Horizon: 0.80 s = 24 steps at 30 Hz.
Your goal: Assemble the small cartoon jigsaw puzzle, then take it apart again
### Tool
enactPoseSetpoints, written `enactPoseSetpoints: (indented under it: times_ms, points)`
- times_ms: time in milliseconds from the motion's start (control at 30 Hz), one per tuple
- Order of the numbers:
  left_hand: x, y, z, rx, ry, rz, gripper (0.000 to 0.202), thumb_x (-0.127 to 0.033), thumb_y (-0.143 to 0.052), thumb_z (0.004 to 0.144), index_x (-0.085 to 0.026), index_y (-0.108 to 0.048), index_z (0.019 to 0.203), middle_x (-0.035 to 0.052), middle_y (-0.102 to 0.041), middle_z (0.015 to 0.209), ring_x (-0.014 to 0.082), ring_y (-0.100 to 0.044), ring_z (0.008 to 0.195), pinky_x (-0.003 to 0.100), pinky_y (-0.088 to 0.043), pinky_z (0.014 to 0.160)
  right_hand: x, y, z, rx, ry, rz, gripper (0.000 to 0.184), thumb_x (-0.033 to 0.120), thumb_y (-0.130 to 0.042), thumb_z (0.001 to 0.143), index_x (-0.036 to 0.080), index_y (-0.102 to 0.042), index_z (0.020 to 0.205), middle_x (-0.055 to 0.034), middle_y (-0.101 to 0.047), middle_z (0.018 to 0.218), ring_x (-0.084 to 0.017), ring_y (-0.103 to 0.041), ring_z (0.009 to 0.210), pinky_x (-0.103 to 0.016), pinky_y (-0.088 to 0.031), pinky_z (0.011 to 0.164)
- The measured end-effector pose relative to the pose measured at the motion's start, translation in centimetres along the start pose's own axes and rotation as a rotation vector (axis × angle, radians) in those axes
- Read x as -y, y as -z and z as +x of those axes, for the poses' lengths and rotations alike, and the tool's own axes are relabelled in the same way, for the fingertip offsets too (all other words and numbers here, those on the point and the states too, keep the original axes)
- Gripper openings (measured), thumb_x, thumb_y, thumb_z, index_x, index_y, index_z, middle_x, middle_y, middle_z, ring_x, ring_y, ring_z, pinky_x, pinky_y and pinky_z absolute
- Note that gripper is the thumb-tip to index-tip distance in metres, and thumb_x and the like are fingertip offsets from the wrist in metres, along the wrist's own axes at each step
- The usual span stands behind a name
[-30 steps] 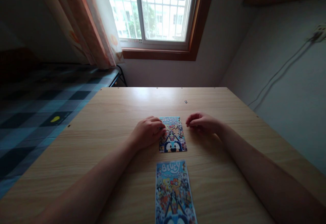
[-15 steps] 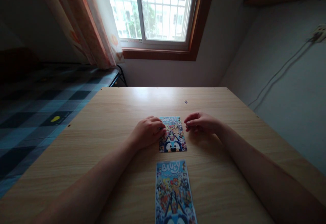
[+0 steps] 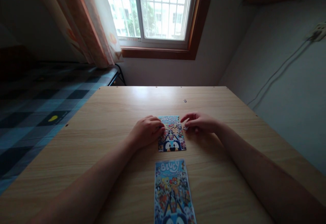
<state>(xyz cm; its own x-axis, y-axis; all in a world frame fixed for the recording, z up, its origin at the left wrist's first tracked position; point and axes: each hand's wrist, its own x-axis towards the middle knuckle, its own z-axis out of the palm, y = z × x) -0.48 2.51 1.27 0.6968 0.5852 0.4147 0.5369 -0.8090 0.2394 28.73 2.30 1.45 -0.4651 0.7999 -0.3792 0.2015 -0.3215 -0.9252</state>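
One puzzle flat on the bench, just below the centre of the frame, blue dog face along its near edge, crowd of small figures above. Left hand at its left edge, palm down, fingers bent and overlapping that side; cannot tell whether they grip or only rest. Right hand beside its right edge, index finger stretched toward the upper right corner and parted from the thumb. Small piece at these fingertips, partly covered; cannot tell whether pinched or merely touched. Second piece alone on the bench, above the puzzle toward the far edge, too small to read. Matching sheet lettered "BLUEY" at bottom centre, cut by the frame. Checked bed at left; curtain upper left, beside the barred window at top centre. Cord from a socket, right side.
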Motion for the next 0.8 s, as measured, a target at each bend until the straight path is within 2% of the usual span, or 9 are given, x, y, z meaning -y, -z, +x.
enactPoseSetpoints:
  times_ms: [133,233,367,500,600,800]
  points:
    - [-0.1,-0.1,0.1,-0.038,-0.013,-0.01,0.019,-0.031,-0.058,0.094,-0.021,-0.074,0.09,0.0055,-0.073,0.091,0.0202,-0.065,0.085,0.036,-0.055,0.078,0.0,-0.1,-0.2,0.005,0.01,-0.033,0.035,0.026,-0.075,0.076,0.018,-0.065,0.108,-0.0027,-0.068,0.081,-0.012,-0.065,0.066,-0.016,-0.047,0.043]
    - [-0.6,-0.4,0.2,-0.062,-0.031,-0.015,0.019,-0.034,-0.059,0.094,-0.022,-0.073,0.095,0.0053,-0.074,0.097,0.0211,-0.065,0.089,0.04,-0.055,0.082,0.1,-0.3,-0.1,0.002,0.069,-0.027,0.027,0.026,-0.074,0.074,0.017,-0.066,0.098,-0.0019,-0.067,0.08,-0.01,-0.062,0.066,-0.017,-0.047,0.049]
    - [-1.3,-0.9,0.2,-0.003,-0.037,-0.001,0.024,-0.037,-0.061,0.092,-0.023,-0.069,0.111,0.0071,-0.07,0.114,0.0242,-0.063,0.105,0.046,-0.053,0.094,0.2,-1.4,0.5,-0.072,0.302,-0.134,0.012,0.021,-0.068,0.075,0.015,-0.066,0.085,-0.0023,-0.067,0.08,-0.01,-0.06,0.068,-0.022,-0.049,0.061]
    - [-1.2,-1.1,-0.1,0.082,-0.007,0.025,0.046,-0.046,-0.063,0.09,-0.022,-0.06,0.129,0.0114,-0.061,0.133,0.029,-0.054,0.125,0.049,-0.047,0.105,0.1,-3.0,1.0,-0.159,0.497,-0.452,0.012,0.016,-0.062,0.077,0.016,-0.071,0.085,-0.002,-0.068,0.078,-0.011,-0.058,0.071,-0.024,-0.045,0.066]
    - [-1.2,-1.0,-0.2,0.143,0.007,0.032,0.051,-0.051,-0.061,0.09,-0.022,-0.057,0.132,0.012,-0.057,0.139,0.0303,-0.049,0.132,0.05,-0.041,0.111,-0.3,-3.6,1.1,-0.186,0.525,-0.584,0.017,0.015,-0.06,0.078,0.016,-0.073,0.089,-0.0012,-0.068,0.077,-0.011,-0.057,0.068,-0.023,-0.043,0.065]
    - [-1.4,-0.8,-0.1,0.172,0.026,0.023,0.049,-0.053,-0.06,0.09,-0.024,-0.06,0.129,0.0112,-0.056,0.14,0.031,-0.048,0.133,0.05,-0.039,0.112,-0.9,-3.9,1.2,-0.198,0.528,-0.617,0.016,0.017,-0.061,0.08,0.017,-0.073,0.09,-0.0009,-0.069,0.077,-0.011,-0.057,0.068,-0.022,-0.043,0.065]
